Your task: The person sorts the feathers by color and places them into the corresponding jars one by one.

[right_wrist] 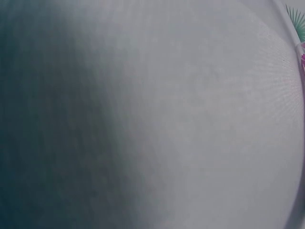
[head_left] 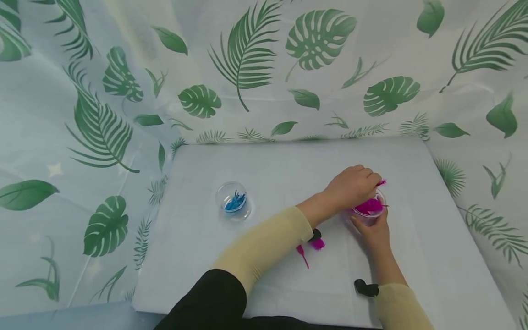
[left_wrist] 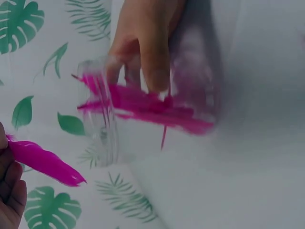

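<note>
In the head view my left hand (head_left: 355, 187) is above the mouth of a clear plastic jar (left_wrist: 112, 138) and pinches a pink feather (left_wrist: 47, 162). That feather is outside the jar, beside its rim in the left wrist view. Several pink feathers (head_left: 370, 206) lie inside, some with quills poking past the rim. My right hand (head_left: 377, 233) grips the jar around its side, thumb on the near wall. The right wrist view is mostly a blurred pale surface, with neither hand visible.
A second clear jar (head_left: 232, 206) with thin blue pieces (head_left: 235, 200) stands left on the white table (head_left: 288, 169). Pink feathers (head_left: 303, 257) lie beneath my left forearm. Dark wrist devices (head_left: 366, 288) sit at both cuffs. Leaf-printed sheeting (head_left: 264, 123) encloses the table behind and at the sides.
</note>
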Motion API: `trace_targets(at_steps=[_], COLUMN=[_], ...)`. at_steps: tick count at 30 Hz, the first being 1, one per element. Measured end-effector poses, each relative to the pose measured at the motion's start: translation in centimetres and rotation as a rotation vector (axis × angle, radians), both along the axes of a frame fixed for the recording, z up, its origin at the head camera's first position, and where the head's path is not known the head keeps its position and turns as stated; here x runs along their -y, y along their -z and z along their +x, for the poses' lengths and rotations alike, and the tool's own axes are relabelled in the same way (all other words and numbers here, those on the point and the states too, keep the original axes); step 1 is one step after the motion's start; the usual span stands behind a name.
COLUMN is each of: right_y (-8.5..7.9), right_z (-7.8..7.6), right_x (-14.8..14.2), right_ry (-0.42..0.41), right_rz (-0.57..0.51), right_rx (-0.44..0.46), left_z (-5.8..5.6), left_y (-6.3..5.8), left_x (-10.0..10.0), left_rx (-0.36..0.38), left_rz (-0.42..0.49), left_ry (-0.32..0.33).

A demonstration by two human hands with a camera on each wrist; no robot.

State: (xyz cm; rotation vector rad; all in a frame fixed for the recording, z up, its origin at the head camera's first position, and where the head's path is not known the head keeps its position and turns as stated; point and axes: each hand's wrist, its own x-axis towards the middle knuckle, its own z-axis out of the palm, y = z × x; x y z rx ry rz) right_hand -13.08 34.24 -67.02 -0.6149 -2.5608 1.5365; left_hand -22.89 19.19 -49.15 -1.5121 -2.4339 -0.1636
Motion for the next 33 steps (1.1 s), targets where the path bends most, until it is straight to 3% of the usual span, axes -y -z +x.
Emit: trace_targets(at_steps=[4,7,12,18,22,26,29,33], right_y=[-0.2,-0.4,-0.4,-0.4,-0.3,-0.2,-0.2,-0.3], right_z=[0.0,-0.1,-0.1,0.1,0.0,0.0,0.0,0.0], right_x=[-0.1,0.0,0.2,0.2,0.1,0.1,0.2,0.2], right_ry=[0.008,0.008,-0.002,0.017,0.023,0.032,0.033,0.036], right_rz=[0.006,0.000,-0.001,0.017,0.028,0.020,0.023,0.036], right_rx=[0.028,0.021,-0.053,-0.048,-0.045,-0.030,-0.022,-0.021], left_z=[0.8,1.3,1.6,1.6,1.3,1.3,1.2,1.0], left_y=[1.0,2.1,4.3,6.0,6.1,5.8,5.5,5.2], left_x=[-0.9,-1.4,-2.1,-2.8,-3.1,-3.1,-2.7,-1.6], left_rx=[0.073,0.115,0.124,0.197,0.295,0.357,0.356,0.294], left_rz=[0.050,0.030,-0.077,-0.220,-0.270,-0.314,-0.325,-0.276], left_ry=[-0.002,-0.047,-0.124,-0.219,-0.277,-0.287,-0.273,-0.216])
